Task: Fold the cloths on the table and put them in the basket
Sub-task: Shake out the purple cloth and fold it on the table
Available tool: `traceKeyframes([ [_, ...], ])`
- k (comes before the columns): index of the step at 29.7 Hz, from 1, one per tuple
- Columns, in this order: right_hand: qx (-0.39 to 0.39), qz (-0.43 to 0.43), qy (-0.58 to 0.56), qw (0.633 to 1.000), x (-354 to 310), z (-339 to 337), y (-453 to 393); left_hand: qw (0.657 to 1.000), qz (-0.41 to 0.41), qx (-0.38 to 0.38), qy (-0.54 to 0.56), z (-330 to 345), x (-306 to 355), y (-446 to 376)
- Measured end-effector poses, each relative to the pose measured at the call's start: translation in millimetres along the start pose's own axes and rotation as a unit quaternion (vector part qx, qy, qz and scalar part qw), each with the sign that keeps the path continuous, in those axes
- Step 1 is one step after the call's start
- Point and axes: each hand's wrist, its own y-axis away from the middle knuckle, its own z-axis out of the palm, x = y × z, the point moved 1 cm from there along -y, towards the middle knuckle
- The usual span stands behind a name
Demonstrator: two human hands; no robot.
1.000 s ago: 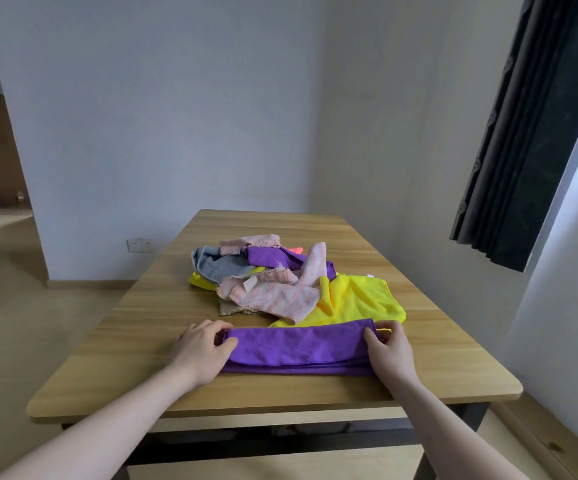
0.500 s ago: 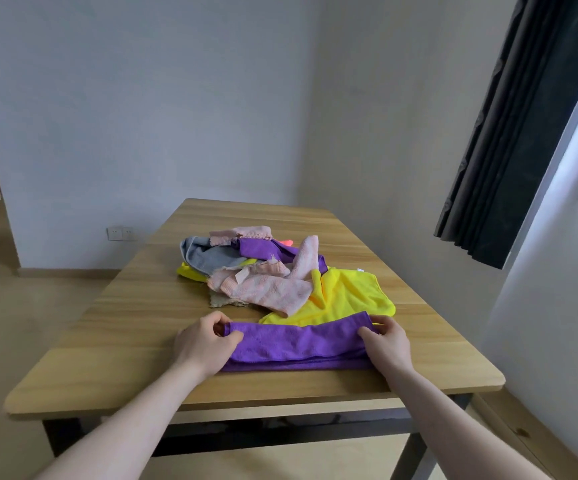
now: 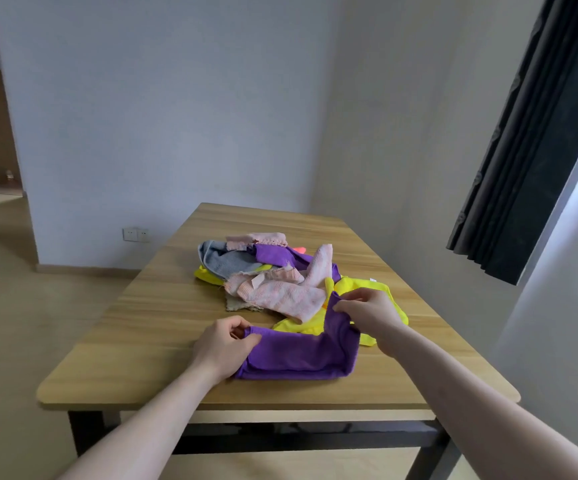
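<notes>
Both your hands pinch the purple cloth: left hand pins one end to the table, right hand lifts the other.

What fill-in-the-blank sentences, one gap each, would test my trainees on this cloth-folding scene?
1. Both hands hold the folded ___ microfibre cloth.
2. The right hand lifts its end of that cloth above a ___ cloth.
3. The left hand pinches the cloth's other end low over the light ___ table.

Missing words: purple; yellow; wooden
</notes>
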Motion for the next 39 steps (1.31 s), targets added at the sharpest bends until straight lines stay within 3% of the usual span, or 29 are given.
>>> traceKeyframes([
  [11, -0.112, 0.027, -0.071, 0.991, -14.1, 66.5, 18.1, 0.999, 0.017, -0.03, 0.017, -2.1, -3.8, -0.3],
  [23, -0.178, 0.073, -0.092, 0.977, 0.6, 97.6, 25.1, 0.996, 0.014, -0.045, 0.071, -3.3, -3.6, -1.6],
  [27, -0.165, 0.023, -0.14, 0.976, -3.3, 78.8, 26.8, 0.995, 0.019, -0.044, 0.085, -3.3, -3.4, -0.9],
  [29, -0.074, -0.045, -0.08, 0.993, 2.6, 60.1, 23.6, 0.997, 0.025, -0.039, 0.062, -2.2, -2.5, -1.8],
  [32, 0.03, -0.085, 0.118, 0.989, 23.1, 42.5, 22.8, 0.999, 0.029, -0.022, 0.007, -0.6, -0.3, -0.3],
  [36, -0.015, 0.006, 0.139, 0.99, 48.9, 47.5, 21.8, 0.999, 0.024, -0.04, -0.017, 0.8, -5.9, -2.9],
  [39, -0.05, 0.019, 0.181, 0.982, 53.4, 56.4, 21.5, 0.998, 0.015, -0.056, 0.014, -1.7, -6.0, -3.0],
])
